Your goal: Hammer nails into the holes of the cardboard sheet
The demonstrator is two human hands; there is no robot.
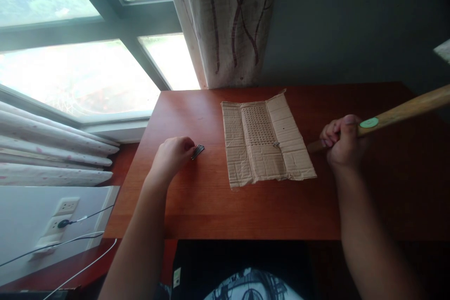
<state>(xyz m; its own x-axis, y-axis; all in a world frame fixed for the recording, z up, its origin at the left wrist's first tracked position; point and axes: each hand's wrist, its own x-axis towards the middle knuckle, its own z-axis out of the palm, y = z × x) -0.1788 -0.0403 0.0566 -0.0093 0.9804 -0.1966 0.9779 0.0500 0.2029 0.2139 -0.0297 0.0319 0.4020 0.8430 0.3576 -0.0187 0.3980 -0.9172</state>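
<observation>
My left hand (174,152) is closed in a pinch over the left part of the table, its fingertips on a small bunch of thin dark nails (198,151). In my right hand (344,143) is a wooden-handled tool (404,108) with a green oval sticker, slanting up to the right. Its pale metal head (443,51) is mostly cut off by the frame's edge. Between the hands lies a creased sheet of brown cardboard (237,164), with rows of small holes or dots (259,124) in its middle panel. A small shiny metal piece (276,144) is at the rows' lower right corner.
The reddish-brown wooden table (197,211) stands by a window (70,75) with curtains (235,23). At the lower left, wall sockets (58,222) hold a plug and cables. A dark wall (344,23) rises behind the table.
</observation>
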